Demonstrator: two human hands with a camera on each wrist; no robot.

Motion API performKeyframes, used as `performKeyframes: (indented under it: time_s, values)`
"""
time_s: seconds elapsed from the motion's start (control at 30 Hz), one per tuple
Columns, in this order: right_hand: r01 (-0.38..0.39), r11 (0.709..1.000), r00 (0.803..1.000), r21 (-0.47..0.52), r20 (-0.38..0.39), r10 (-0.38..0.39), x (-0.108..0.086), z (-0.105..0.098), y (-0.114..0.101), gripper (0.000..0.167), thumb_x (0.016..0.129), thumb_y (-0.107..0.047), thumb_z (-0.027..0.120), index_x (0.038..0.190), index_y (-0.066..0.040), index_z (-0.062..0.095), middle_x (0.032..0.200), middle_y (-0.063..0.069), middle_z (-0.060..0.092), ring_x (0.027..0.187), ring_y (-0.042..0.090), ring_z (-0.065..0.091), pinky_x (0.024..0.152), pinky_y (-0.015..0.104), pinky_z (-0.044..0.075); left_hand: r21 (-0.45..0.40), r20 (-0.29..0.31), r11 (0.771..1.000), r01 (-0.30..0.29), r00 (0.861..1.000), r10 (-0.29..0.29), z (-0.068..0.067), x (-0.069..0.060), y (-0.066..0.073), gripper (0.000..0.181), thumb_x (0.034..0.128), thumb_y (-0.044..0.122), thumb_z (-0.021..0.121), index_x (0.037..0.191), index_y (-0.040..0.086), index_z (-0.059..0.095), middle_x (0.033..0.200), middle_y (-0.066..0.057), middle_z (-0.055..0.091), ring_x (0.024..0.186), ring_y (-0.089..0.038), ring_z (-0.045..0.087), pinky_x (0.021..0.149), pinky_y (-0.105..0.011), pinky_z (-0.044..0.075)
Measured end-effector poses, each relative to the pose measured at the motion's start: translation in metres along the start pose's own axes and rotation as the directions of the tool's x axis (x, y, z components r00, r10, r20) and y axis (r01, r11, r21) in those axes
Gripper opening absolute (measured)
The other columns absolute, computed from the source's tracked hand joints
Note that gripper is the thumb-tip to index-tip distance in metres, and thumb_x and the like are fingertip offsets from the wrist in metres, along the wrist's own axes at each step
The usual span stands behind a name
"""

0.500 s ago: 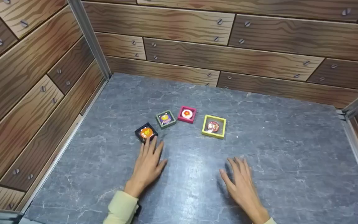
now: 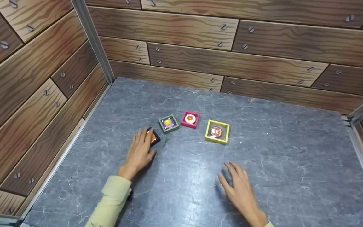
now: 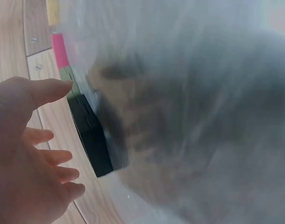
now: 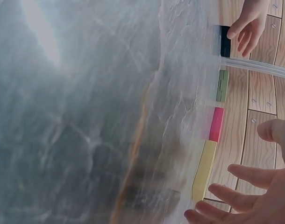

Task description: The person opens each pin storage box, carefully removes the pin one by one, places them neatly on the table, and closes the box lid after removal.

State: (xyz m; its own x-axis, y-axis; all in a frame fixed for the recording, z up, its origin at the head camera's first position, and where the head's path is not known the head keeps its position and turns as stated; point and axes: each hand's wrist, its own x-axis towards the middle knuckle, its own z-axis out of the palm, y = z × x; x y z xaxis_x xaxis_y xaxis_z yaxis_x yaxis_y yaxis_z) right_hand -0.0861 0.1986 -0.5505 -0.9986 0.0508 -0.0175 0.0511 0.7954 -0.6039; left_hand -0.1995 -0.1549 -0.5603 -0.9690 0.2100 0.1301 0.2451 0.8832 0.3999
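My left hand (image 2: 139, 154) hovers over the left part of a small black square box (image 2: 153, 138), hiding some of the orange round piece inside. In the left wrist view the thumb and fingers are spread apart near the black box (image 3: 92, 135), not closed round it. My right hand (image 2: 239, 189) is held above the table with loose, parted fingers, nearest to a yellow square box (image 2: 205, 132). That box has a red patterned round piece (image 2: 216, 131) in it. Both hands hold nothing.
A green box (image 2: 169, 130) with a purple and yellow piece and a pink box (image 2: 188, 125) with a white, flower-marked piece stand between the black and yellow ones. Wood-patterned walls (image 2: 184, 28) and metal edge rails (image 2: 71, 142) bound the grey marbled table (image 2: 288, 151).
My left hand has moved left and forward, from the black box's near edge to over it. The right hand has shifted slightly left. The boxes stay in place; the view has tilted slightly.
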Motion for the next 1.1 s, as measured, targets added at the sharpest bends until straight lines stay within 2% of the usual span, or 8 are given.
performKeyframes:
  time_s: [0.2, 0.37, 0.47, 0.6, 0.7, 0.9, 1.1]
  values:
    - [-0.011, 1.000, 1.000, 0.007, 0.023, 0.011, -0.004, 0.004, -0.004, 0.056, 0.105, -0.040, 0.064, 0.148, -0.005, 0.059, 0.153, 0.019, 0.056, 0.141, 0.038, 0.050, 0.119, 0.061, 0.045, -0.008, 0.090, 0.999, 0.050, 0.995, -0.049, 0.000, 0.009, -0.008, 0.082, 0.0988, 0.021, 0.073, 0.165, 0.003, 0.028, 0.170, -0.032, 0.027, 0.160, -0.051, 0.023, 0.134, -0.063, 0.022]
    - [0.003, 1.000, 0.999, 0.017, 0.050, -0.003, -0.001, 0.009, -0.009, 0.056, 0.106, -0.041, 0.063, 0.149, -0.005, 0.059, 0.152, 0.018, 0.057, 0.140, 0.037, 0.050, 0.117, 0.061, 0.046, -0.017, 0.100, 0.995, 0.096, 0.990, -0.094, 0.001, 0.013, -0.011, 0.078, 0.1027, 0.022, 0.069, 0.166, 0.006, 0.027, 0.168, -0.030, 0.034, 0.157, -0.048, 0.033, 0.129, -0.063, 0.035]
    - [0.024, 0.999, 0.999, 0.044, 0.040, -0.025, 0.000, 0.011, -0.012, 0.053, 0.105, -0.038, 0.064, 0.147, -0.005, 0.060, 0.150, 0.018, 0.059, 0.139, 0.037, 0.051, 0.118, 0.059, 0.046, -0.025, 0.083, 0.996, 0.087, 0.993, -0.085, -0.002, 0.014, -0.012, 0.077, 0.1017, 0.021, 0.070, 0.165, 0.005, 0.030, 0.161, -0.028, 0.044, 0.149, -0.046, 0.044, 0.118, -0.064, 0.047]
    - [0.073, 0.995, 0.997, 0.067, 0.011, -0.074, 0.001, 0.014, -0.016, 0.049, 0.105, -0.034, 0.066, 0.143, -0.004, 0.064, 0.146, 0.018, 0.062, 0.137, 0.037, 0.053, 0.117, 0.059, 0.046, -0.025, 0.089, 0.997, 0.078, 0.993, -0.076, -0.007, 0.015, -0.011, 0.080, 0.0994, 0.020, 0.073, 0.165, 0.006, 0.030, 0.154, -0.026, 0.049, 0.141, -0.043, 0.051, 0.106, -0.064, 0.055]
    - [0.100, 0.992, 0.995, 0.078, 0.000, -0.101, 0.002, 0.017, -0.019, 0.046, 0.104, -0.033, 0.067, 0.140, -0.004, 0.065, 0.144, 0.018, 0.064, 0.135, 0.038, 0.055, 0.116, 0.059, 0.046, -0.008, 0.093, 0.997, 0.075, 0.993, -0.073, -0.010, 0.016, -0.011, 0.083, 0.0970, 0.019, 0.076, 0.165, 0.007, 0.031, 0.152, -0.025, 0.051, 0.138, -0.042, 0.053, 0.104, -0.063, 0.057]
    - [0.093, 0.992, 0.996, 0.090, -0.004, -0.093, 0.004, 0.019, -0.023, 0.043, 0.104, -0.031, 0.066, 0.138, -0.006, 0.067, 0.140, 0.017, 0.067, 0.133, 0.038, 0.058, 0.116, 0.058, 0.047, 0.020, 0.107, 1.000, 0.024, 0.994, -0.026, -0.010, 0.021, 0.000, 0.085, 0.0921, 0.019, 0.080, 0.163, 0.009, 0.035, 0.147, -0.024, 0.055, 0.133, -0.044, 0.058, 0.100, -0.062, 0.058]
    - [0.118, 0.988, 0.993, 0.103, 0.004, -0.119, 0.003, 0.021, -0.028, 0.042, 0.104, -0.029, 0.068, 0.139, -0.006, 0.068, 0.134, 0.012, 0.072, 0.129, 0.035, 0.063, 0.114, 0.058, 0.049, 0.038, 0.146, 0.999, -0.032, 0.989, 0.026, -0.011, 0.015, 0.014, 0.088, 0.0884, 0.018, 0.083, 0.162, 0.008, 0.036, 0.143, -0.024, 0.058, 0.131, -0.044, 0.059, 0.098, -0.062, 0.059]
